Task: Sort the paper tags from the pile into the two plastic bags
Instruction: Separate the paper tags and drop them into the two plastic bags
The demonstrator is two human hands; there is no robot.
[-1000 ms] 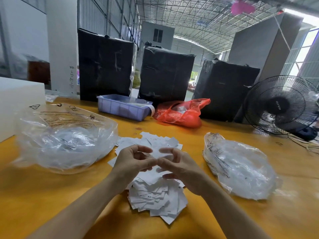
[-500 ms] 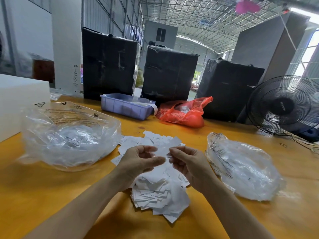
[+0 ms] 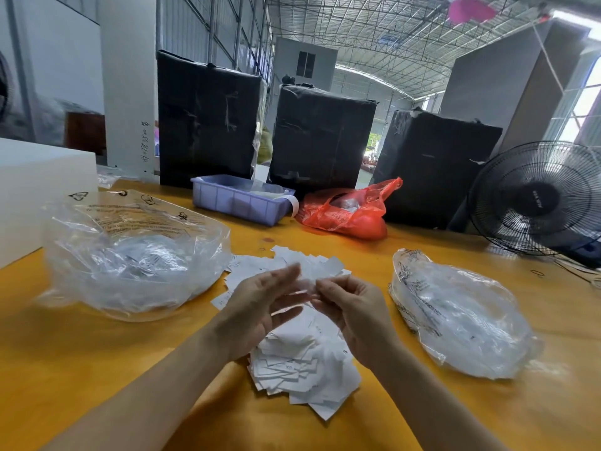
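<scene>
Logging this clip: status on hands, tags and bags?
Left hand open, blurred. Right hand pinching a tag, blurred. Tag pile under the hands, left bag and right bag flanking. Nothing in the way.

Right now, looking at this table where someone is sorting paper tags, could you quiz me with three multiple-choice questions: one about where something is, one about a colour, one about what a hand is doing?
1. Where does the pile of paper tags lie?
A. Inside the lilac tray
B. On the table between the two clear plastic bags
C. On top of the fan

2. What colour is the crumpled bag at the back of the table?
A. Red
B. Green
C. Black

3. How is the left hand held?
A. Clenched in a fist
B. Flat on the table
C. Raised over the pile, fingers fairly straight

Answers:
1 B: the tags lie on the yellow table, with the left clear bag on one side and the right clear bag on the other.
2 A: it is red, beside the lilac tray.
3 C: its fingers are extended towards the right hand.
</scene>
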